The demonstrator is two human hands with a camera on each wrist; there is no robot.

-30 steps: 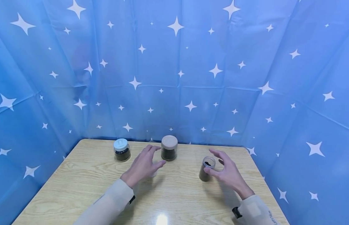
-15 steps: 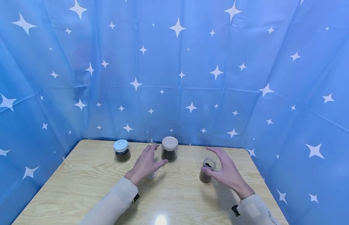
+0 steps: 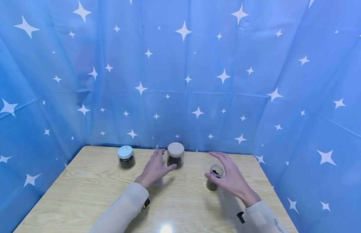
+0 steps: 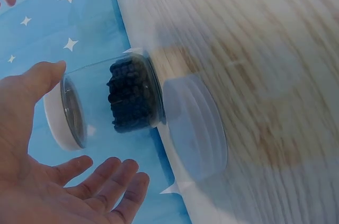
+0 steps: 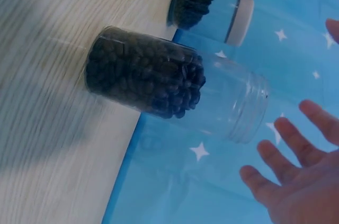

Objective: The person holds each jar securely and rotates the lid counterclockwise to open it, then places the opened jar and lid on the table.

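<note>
My left hand [image 3: 155,170] hovers in front and left of a glass jar with a beige lid [image 3: 175,149] and dark contents. Its fingers and thumb are spread; whether the thumb touches the jar, I cannot tell. Below this hand a translucent lid [image 4: 195,127] lies on the table, partly covered in the head view. My right hand [image 3: 231,179] is spread beside an uncovered glass jar [image 3: 212,185], its thumb passing in front of the rim. In the right wrist view this jar, partly filled with dark beans [image 5: 145,73], stands apart from the fingertips.
A smaller jar with a light blue lid [image 3: 125,151] stands at the back left of the wooden table [image 3: 81,191]. A blue curtain [image 3: 168,71] with white stars hangs behind the table and along both sides.
My left hand has shifted right, closer to the beige-lidded jar, showing more of the loose lid beneath it. My right hand has edged left over the uncovered jar. The jars stay put.
</note>
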